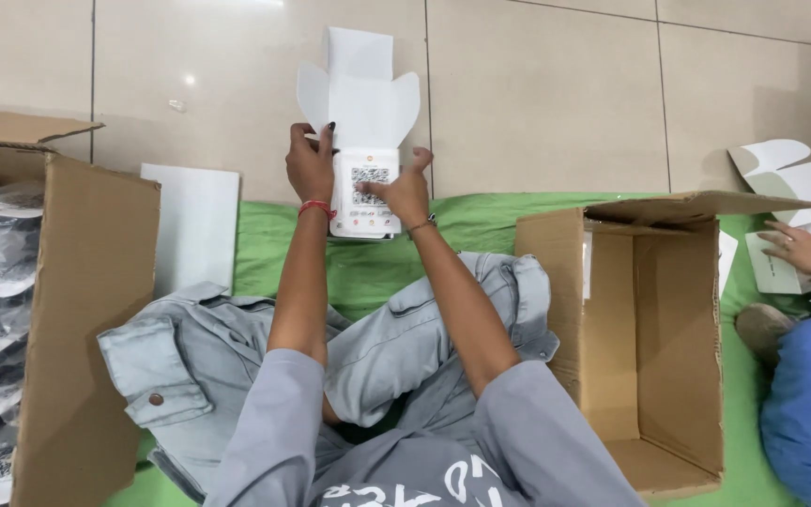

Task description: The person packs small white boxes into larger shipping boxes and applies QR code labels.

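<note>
The left hand [310, 167] grips the left edge of a small white cardboard carton with rounded top flaps [364, 141], fingers curled round its side and thumb at the back. The right hand [404, 190] is half open, its fingertips pressed flat on the printed front panel and the thumb raised by the right edge. The carton stands upright between both hands, above the knees, its flaps open and fanned upward (one tall tongue, two rounded ears).

To do this well, I would judge that the left hand should keep the side square while the right slides up to fold the ears in before the tongue, without crushing the panel.

Below the hands lies a green cloth mat [368, 268] on pale floor tiles. A flat white cardboard sheet [191, 225] rests to the left, beside a tall brown corrugated box holding plastic-wrapped packs [77, 310]. To the right stands an open, apparently empty brown corrugated box [654, 329]. Beyond it, another person's hand [800, 249] rests on a similar white carton.
</note>
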